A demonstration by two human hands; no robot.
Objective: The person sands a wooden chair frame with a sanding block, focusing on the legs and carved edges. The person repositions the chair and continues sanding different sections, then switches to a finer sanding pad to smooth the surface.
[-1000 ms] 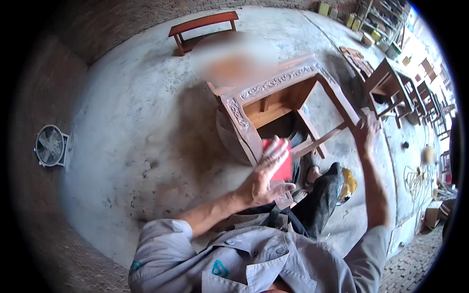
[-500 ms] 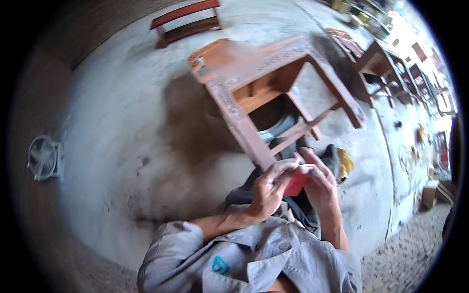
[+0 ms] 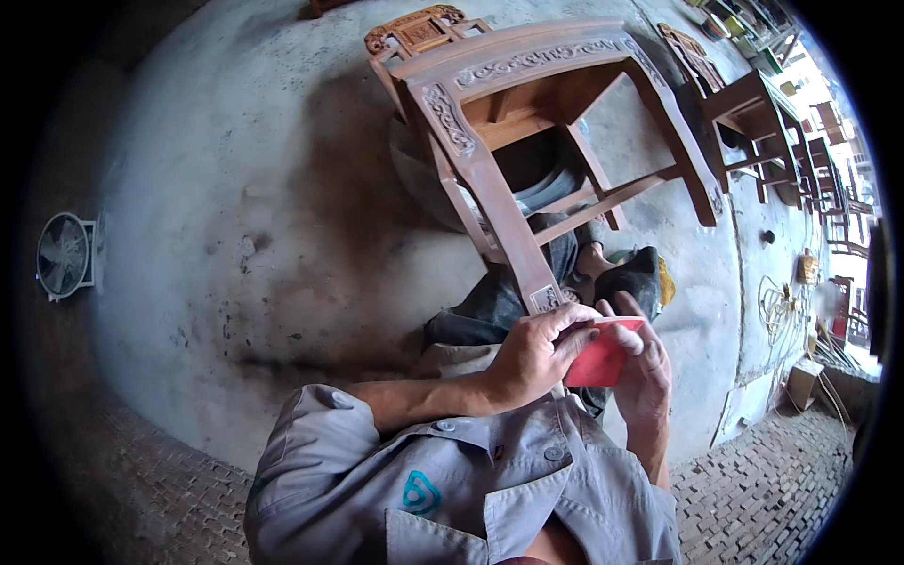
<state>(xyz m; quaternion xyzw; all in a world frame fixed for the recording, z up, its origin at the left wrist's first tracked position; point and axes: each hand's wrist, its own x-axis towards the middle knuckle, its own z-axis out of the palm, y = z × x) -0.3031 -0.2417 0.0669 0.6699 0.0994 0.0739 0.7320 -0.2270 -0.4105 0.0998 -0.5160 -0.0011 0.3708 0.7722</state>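
Observation:
Both hands are together in front of my chest, at the near end of a wooden chair's leg. My left hand (image 3: 535, 356) pinches the left edge of a folded red sheet (image 3: 595, 362) with a pale upper edge; it looks like sandpaper. My right hand (image 3: 648, 381) has its fingers bent over the sheet's right side, and their tips are whitish. The brown wooden chair (image 3: 494, 202) lies tilted before me, with carved scrollwork along its seat frame and a carved back at the far end. One leg points toward my left hand; whether they touch I cannot tell.
Beneath the chair is a large round grey object (image 3: 438, 188), partly hidden. My dark-trousered legs (image 3: 480, 311) are beside the chair. A fan (image 3: 66, 254) stands far left. More wooden chairs (image 3: 758, 118) line the right, with a coiled cable (image 3: 777, 311) and a cardboard box (image 3: 805, 381) nearer.
My view has shifted, so the chair sits higher in it and the far bench is mostly out of sight. The red sheet shows wider between my hands, which remain on it.

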